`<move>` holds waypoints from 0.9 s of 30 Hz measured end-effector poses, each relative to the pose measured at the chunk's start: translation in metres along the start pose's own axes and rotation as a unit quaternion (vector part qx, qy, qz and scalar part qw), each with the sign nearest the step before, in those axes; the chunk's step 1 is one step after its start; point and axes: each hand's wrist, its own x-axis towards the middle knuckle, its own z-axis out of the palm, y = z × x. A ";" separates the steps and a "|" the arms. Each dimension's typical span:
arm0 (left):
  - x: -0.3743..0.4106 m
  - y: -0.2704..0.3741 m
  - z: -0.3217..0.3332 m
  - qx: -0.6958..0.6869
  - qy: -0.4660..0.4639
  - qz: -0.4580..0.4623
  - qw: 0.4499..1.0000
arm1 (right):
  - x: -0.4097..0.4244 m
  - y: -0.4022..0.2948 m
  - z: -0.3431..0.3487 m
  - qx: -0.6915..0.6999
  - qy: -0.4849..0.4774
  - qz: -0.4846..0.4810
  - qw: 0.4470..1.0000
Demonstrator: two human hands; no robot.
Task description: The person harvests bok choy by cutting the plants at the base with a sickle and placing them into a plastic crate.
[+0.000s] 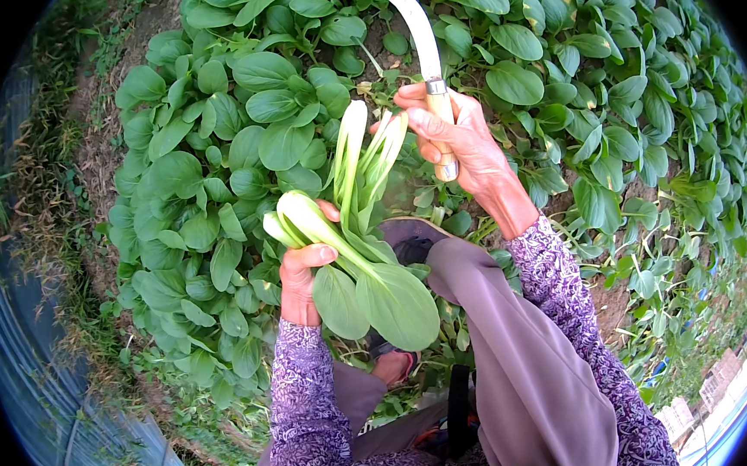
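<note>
My left hand (304,270) is closed around a cut bok choy plant (321,227), its pale stem base up and its broad leaves hanging down to the right. In my right hand (454,130) is a sickle-like curved knife (420,31) with a wooden handle and metal collar, its blade pointing up and away. The thumb and fingers of that same hand also touch the pale stalk ends of further bok choy leaves (375,158), which stand between my two hands. Their lower parts run behind the plant in my left hand.
Dense leafy bok choy plants (178,175) grow at the left, and more (623,92) at the right. My shoe (412,233) is on the ground between them. Plastic sheeting (31,361) lies beyond a grassy strip at the left. Pale crates (718,381) stand at the lower right.
</note>
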 end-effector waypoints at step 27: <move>0.044 0.013 0.033 0.044 0.012 -0.102 0.994 | 0.029 -0.003 -0.001 -0.253 -0.136 -0.003 0.958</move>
